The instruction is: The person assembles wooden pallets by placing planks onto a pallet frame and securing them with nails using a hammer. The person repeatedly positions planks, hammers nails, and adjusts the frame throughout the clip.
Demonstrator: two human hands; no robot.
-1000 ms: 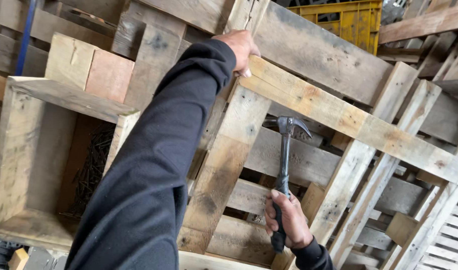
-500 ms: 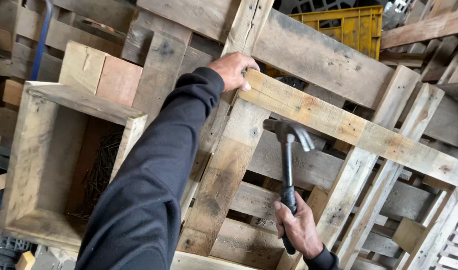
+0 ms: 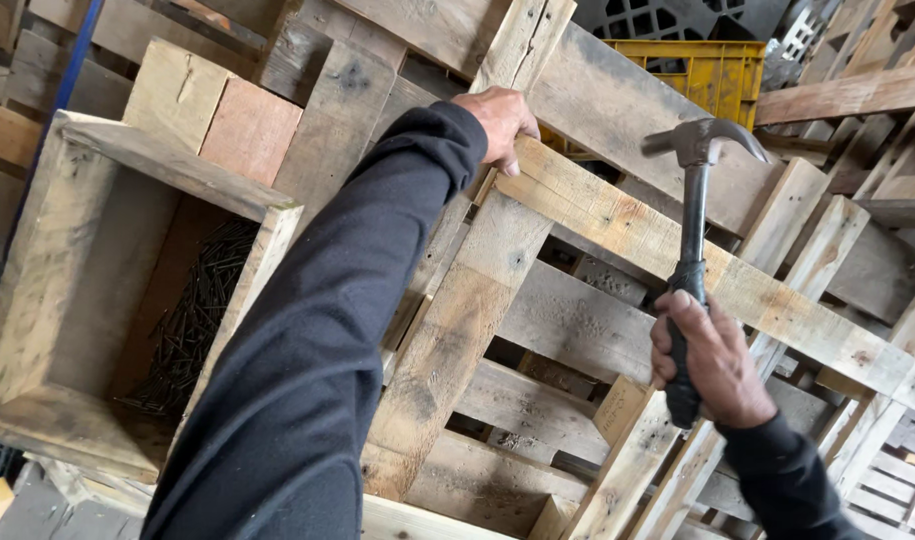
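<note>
We see the claw hammer (image 3: 699,240) raised upright above the pallet slat (image 3: 677,250), our right hand (image 3: 712,360) wrapped tight around its grip. Our left hand (image 3: 497,125), arm outstretched, curls its fingers over the slat's upper end.

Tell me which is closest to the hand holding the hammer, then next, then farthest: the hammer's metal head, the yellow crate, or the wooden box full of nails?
1. Hammer head, straight above the right hand.
2. Yellow crate, higher up, behind the boards.
3. Wooden box of nails, far off at the picture's left.
</note>
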